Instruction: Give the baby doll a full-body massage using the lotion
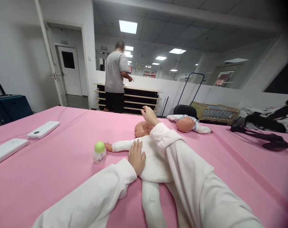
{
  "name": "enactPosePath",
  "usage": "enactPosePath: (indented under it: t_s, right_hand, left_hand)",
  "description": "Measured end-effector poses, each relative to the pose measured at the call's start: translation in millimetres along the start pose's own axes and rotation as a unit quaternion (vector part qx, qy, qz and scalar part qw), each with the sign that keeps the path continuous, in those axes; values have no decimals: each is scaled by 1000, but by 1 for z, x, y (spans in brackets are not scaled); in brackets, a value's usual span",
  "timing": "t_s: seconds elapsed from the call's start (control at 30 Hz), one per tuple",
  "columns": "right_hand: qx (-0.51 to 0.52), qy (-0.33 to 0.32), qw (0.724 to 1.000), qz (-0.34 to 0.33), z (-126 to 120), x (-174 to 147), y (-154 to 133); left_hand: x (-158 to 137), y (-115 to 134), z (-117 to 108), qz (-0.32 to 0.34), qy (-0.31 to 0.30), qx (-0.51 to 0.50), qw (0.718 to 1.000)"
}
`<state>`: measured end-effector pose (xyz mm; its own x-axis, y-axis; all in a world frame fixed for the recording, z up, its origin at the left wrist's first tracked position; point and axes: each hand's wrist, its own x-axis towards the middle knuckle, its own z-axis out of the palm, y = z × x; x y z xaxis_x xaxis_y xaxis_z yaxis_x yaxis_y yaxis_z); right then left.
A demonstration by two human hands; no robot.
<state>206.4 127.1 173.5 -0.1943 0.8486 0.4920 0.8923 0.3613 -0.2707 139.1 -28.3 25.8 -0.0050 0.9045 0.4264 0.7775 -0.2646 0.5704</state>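
Observation:
A baby doll [155, 161] in white clothes lies on the pink tabletop [82, 186], its head turned to the left and one arm stretched out that way. My left hand [136, 157] rests on the side of the doll's body with the fingers extended. Above the doll's head [140, 129] is my right hand [150, 114], bent at the wrist, fingers loosely curved and holding nothing visible; its sleeve covers part of the doll. By the doll's outstretched hand stands a small white bottle [100, 156] with a green cap.
Two white flat devices [43, 129] lie at the left. Another doll [185, 124] lies at the far edge, and black straps [260, 136] are at the right. Behind the table, a person [115, 72] in a grey shirt stands beside a stack of black shelving [141, 98].

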Motion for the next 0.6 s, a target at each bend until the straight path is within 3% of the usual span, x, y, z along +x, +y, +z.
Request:
enactPosePath:
  t_s: [0.07,0.23,0.33,0.43,0.6]
  right_hand:
    - [19,9,1000,10,15,-3,2]
    - [18,-55,997,53,42,-19,19]
    - [111,15,990,86,44,-22,31]
    - [214,105,957,164,43,-22,43]
    - [263,94,929,243,50,-22,64]
  left_hand:
    - [-4,4,0,6,-11,-12,1000]
    - [-1,1,-2,35,-24,-43,998]
    - [1,-1,-1,51,-12,-59,997]
    - [1,-3,-1,70,0,-69,995]
    - [2,-6,-2,95,-1,-69,993]
